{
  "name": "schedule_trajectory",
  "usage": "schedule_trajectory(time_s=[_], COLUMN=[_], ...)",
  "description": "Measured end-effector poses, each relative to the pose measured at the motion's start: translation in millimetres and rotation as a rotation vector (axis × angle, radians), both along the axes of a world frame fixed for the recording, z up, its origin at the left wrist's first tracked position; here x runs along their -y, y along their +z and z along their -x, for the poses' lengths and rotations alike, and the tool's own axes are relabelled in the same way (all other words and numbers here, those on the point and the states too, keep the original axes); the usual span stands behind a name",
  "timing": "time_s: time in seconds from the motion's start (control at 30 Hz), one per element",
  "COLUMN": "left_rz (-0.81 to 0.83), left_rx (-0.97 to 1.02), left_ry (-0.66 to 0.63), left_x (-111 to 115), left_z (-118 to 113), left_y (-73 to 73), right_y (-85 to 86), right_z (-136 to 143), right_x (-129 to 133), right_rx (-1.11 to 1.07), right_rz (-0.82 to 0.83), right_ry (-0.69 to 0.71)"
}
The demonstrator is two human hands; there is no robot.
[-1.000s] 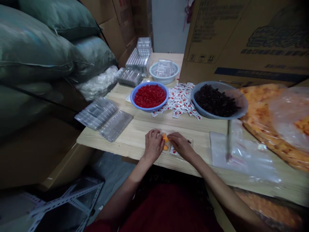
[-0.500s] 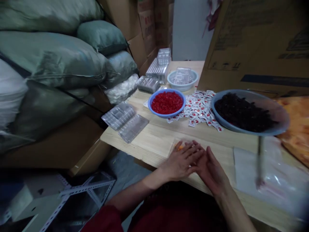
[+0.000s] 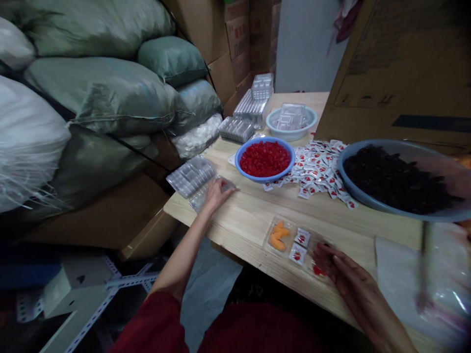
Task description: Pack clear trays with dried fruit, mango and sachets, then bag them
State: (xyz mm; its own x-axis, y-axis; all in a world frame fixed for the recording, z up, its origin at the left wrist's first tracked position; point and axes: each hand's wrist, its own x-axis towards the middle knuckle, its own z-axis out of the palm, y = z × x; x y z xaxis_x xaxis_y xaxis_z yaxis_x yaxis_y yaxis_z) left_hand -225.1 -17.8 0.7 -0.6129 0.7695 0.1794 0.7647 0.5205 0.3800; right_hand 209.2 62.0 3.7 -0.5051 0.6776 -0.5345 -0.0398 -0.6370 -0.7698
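Observation:
At the left of the table, my left hand [image 3: 218, 196] has its fingers bent over the edge of a clear plastic tray [image 3: 193, 174]. Thumb and fingertips press together at its lower half, partly hiding it. In front of me lies a filled clear plastic tray [image 3: 270, 240]. It holds orange pieces [image 3: 279, 236], two small white sachets [image 3: 302, 237] with red print, and some red bits [image 3: 318, 269]. My right hand [image 3: 348, 277] is held over this tray's right end, fingers stretched and slightly curved, covering part of the contents. I see nothing held in it.
A blue bowl of red pieces [image 3: 265, 159], a heap of sachets [image 3: 320, 169] and a large bowl of dark pieces [image 3: 401, 179] stand behind. Stacked plastic trays [image 3: 237, 128] and a pale basin [image 3: 312, 117] are farther back. Sacks [image 3: 106, 93] rise at the left.
My hands were together over the filled tray and have parted. The left moved to the clear tray at the left; the right shifted right, uncovering the orange pieces and sachets. The view turned slightly left.

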Motion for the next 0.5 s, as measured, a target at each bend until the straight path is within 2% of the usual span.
schedule_trajectory(time_s=[0.07, 0.17, 0.27, 0.33, 0.4, 0.43, 0.5], left_rz=[0.019, 0.161, 0.221, 0.206, 0.074, -0.061, -0.459], left_rx=[-0.133, -0.21, -0.19, -0.197, -0.228, -0.235, -0.187], left_ry=[0.003, 0.053, 0.076, 0.087, 0.114, 0.132, 0.177], left_x=[-26, -62, -71, -58, -32, -16, 14], left_z=[-14, -28, -30, -30, -35, -41, -62], left_y=[-4.0, -3.0, 9.2, 24.3, 45.1, 57.2, 81.6], right_y=[2.0, 9.1, 13.7, 12.5, 8.3, 5.9, 2.5], right_z=[5, 8, 2, -6, -12, -13, -10], right_x=[4, 9, 15, 19, 24, 27, 32], right_rx=[-0.006, -0.014, -0.014, -0.003, -0.003, -0.009, -0.028], right_rz=[0.0, -0.017, -0.026, -0.021, -0.012, -0.009, -0.018], right_ry=[0.002, 0.003, -0.019, -0.032, -0.03, -0.022, 0.0])
